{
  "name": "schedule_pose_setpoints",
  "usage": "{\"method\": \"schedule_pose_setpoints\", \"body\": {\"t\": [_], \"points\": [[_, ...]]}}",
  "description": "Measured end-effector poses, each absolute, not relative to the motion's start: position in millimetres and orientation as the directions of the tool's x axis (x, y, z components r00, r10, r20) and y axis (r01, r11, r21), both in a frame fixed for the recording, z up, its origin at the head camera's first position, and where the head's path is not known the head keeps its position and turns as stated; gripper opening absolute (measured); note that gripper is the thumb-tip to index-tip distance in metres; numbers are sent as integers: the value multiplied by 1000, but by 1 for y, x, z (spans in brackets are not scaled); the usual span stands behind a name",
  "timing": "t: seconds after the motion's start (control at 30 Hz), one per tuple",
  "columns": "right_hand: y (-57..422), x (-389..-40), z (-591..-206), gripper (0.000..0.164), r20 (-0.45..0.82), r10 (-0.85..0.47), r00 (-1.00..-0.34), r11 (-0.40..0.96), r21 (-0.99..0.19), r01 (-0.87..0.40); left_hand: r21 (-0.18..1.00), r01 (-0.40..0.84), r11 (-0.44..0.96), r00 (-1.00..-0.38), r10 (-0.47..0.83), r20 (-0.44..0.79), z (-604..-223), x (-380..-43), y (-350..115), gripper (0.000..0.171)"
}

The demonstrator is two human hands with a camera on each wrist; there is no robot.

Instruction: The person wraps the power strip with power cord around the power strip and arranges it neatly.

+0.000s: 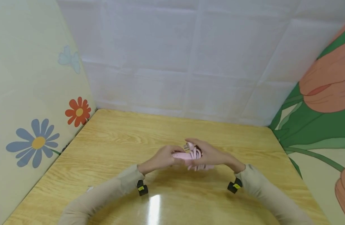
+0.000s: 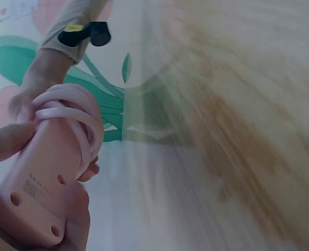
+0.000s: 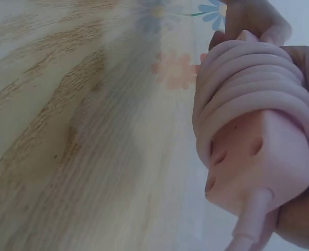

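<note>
A pink power strip (image 1: 181,155) is held above the table between both hands. Its pink cord (image 3: 251,86) is wound in several loops around one end, and the cord's exit from the body shows in the right wrist view. My left hand (image 1: 164,156) grips the bare end, whose underside with printed text and round holes faces the left wrist camera. Around the corded end curl the fingers of my right hand (image 1: 213,153). The plug (image 1: 189,146) sticks out near the right hand's fingers, its metal prongs pointing left.
The wooden table (image 1: 127,134) meets a white cloth backdrop (image 1: 150,62) behind and flower-patterned panels at both sides. A small whitish object (image 1: 90,188) lies beside the left sleeve. Black wrist cameras hang under both wrists.
</note>
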State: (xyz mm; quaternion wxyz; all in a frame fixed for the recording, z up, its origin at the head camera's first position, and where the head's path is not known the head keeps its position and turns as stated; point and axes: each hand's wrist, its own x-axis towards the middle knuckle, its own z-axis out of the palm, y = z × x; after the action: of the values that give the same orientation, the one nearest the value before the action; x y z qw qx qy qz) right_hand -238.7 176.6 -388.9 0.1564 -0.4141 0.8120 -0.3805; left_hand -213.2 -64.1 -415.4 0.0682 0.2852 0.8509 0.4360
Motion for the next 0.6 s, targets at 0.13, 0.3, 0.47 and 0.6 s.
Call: {"method": "schedule_pose_setpoints", "body": {"t": [0.13, 0.3, 0.47, 0.6], "points": [[181, -246, -393, 76, -20, -774, -633, 389, -804, -450, 655, 562, 504, -790, 562, 245, -415, -212, -63, 44], [184, -249, -398, 70, -84, -774, -628, 415, -816, -403, 531, 664, 526, -732, 601, 321, -419, -208, -64, 53], [184, -253, -399, 70, -111, -770, -628, 433, -815, -386, 447, 713, 540, -697, 613, 371, -421, -207, -64, 39], [183, -259, -399, 73, -117, -764, -634, 444, -809, -386, 438, 720, 538, -689, 627, 362, -421, -211, -64, 38]]}}
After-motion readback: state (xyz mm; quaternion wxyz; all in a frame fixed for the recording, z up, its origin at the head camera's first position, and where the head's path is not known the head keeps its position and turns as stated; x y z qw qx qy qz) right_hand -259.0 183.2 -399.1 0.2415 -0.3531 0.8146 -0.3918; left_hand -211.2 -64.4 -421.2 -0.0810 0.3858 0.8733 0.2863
